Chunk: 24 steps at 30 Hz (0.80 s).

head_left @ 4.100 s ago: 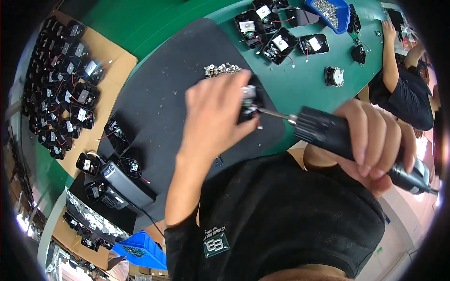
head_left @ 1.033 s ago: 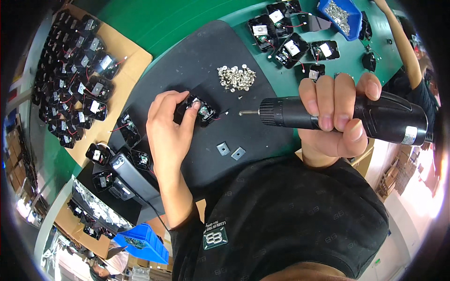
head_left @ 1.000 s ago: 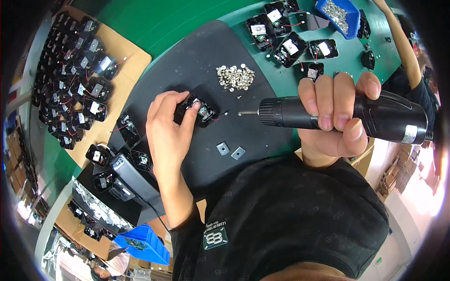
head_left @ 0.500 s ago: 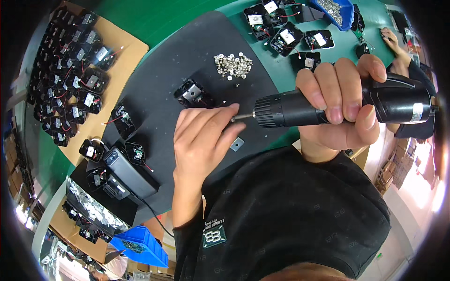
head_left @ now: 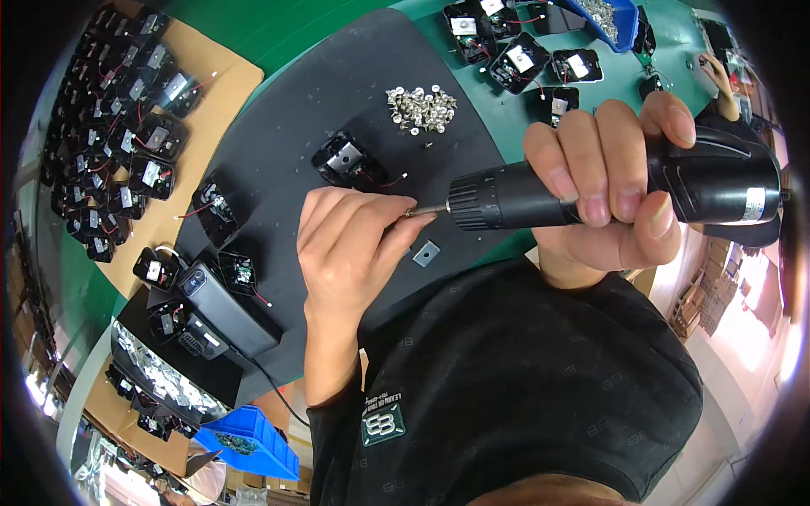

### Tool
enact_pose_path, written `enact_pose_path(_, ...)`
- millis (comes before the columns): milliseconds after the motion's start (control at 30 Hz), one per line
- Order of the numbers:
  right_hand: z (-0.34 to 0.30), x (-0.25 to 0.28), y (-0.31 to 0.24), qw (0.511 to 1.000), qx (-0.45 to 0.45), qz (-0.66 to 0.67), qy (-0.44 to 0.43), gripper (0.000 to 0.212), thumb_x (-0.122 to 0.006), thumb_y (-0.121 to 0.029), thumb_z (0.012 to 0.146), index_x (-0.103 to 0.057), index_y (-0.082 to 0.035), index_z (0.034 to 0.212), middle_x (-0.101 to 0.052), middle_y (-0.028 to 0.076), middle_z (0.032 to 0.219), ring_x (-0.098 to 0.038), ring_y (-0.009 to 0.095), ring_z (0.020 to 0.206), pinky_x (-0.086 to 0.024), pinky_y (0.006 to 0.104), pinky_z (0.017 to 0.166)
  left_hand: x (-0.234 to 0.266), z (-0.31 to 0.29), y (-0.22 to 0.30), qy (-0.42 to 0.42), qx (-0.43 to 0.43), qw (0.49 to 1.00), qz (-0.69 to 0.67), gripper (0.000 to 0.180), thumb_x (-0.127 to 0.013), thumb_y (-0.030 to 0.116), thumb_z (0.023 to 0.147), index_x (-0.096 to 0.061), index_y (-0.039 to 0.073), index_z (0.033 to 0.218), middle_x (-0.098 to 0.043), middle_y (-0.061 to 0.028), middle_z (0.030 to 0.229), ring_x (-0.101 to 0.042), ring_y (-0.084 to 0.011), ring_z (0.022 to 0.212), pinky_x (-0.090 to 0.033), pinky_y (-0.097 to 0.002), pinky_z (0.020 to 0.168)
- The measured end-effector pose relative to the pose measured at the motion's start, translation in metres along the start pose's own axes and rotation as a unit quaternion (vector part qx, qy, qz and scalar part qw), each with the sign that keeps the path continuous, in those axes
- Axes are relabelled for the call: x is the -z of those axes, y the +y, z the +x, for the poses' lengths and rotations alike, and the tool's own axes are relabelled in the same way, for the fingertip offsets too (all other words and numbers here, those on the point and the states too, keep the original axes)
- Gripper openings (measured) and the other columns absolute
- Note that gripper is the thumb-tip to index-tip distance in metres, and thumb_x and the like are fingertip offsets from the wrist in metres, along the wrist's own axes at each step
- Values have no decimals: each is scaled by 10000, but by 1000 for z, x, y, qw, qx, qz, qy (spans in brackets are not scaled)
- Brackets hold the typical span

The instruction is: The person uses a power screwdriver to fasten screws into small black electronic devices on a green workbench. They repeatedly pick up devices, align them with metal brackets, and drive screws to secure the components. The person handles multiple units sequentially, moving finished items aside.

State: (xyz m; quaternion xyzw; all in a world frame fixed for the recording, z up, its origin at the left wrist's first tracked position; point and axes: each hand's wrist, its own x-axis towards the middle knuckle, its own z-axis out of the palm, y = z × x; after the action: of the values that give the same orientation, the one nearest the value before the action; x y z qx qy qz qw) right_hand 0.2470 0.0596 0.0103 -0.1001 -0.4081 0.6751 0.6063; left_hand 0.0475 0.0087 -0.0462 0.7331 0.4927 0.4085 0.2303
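Note:
My right hand [head_left: 612, 173] is wrapped round a black electric screwdriver [head_left: 485, 201], held level with its bit pointing left. My left hand [head_left: 350, 244] pinches a small screw [head_left: 410, 212] between thumb and forefinger at the tip of the bit. Most of the screw is hidden by the fingers. Just beyond the left hand, on the dark mat, lies an open black housing [head_left: 344, 158] with a metal plate inside and a red wire. A loose metal plate [head_left: 426, 253] rests below the bit, and a pile of screws [head_left: 420, 110] lies farther off.
Many black housings [head_left: 126, 143] crowd a cardboard sheet at left. A dark power bank [head_left: 229, 308] and several open housings stand on the mat's left side. More housings [head_left: 516, 63] and a blue bin [head_left: 606, 21] of small metal parts are at far right, near another person's hand [head_left: 715, 74].
The left thumb and forefinger have closed together round the screw at the bit tip. Both hands and the screwdriver have shifted slightly left.

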Motion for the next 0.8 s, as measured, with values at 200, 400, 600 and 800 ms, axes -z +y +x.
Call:
enact_pose_path(200, 3, 1, 4, 999, -16, -20, -26, 402, -674, -138, 876, -472, -191, 1219, -505, -49, 773, -493, 82, 693, -379, 274, 734, 9, -2, -4, 18, -10, 999, 35, 466, -873, 210, 574, -676, 31, 957, -691, -90, 955, -643, -263, 866, -485, -351, 793)
enact_pose_path(400, 5, 4, 20, 997, 6, -80, -15, 433, -656, -150, 884, -453, -208, 1262, -480, -51, 772, -477, 97, 699, -375, 294, 742, 15, -6, -28, -38, 99, 984, 146, 1047, -915, 261, 514, -408, 52, 1406, -537, -139, 1336, -487, -320, 1236, -343, -418, 1047)
enact_pose_path(600, 15, 6, 44, 990, 20, -139, -31, 456, -636, -172, 879, -425, -219, 1280, -455, -50, 761, -466, 109, 681, -390, 322, 728, 2, -9, -39, -38, 115, 982, 142, 888, -884, 182, 530, -500, 68, 1323, -586, -118, 1220, -534, -302, 1145, -368, -412, 992)
enact_pose_path(800, 20, 7, 53, 987, 15, -158, -32, 457, -628, -185, 879, -414, -214, 1282, -450, -49, 759, -462, 110, 671, -394, 323, 713, 3, -3, -41, -43, 120, 985, 120, 786, -849, 196, 513, -581, 74, 1242, -607, -114, 1117, -566, -300, 1029, -402, -406, 933)
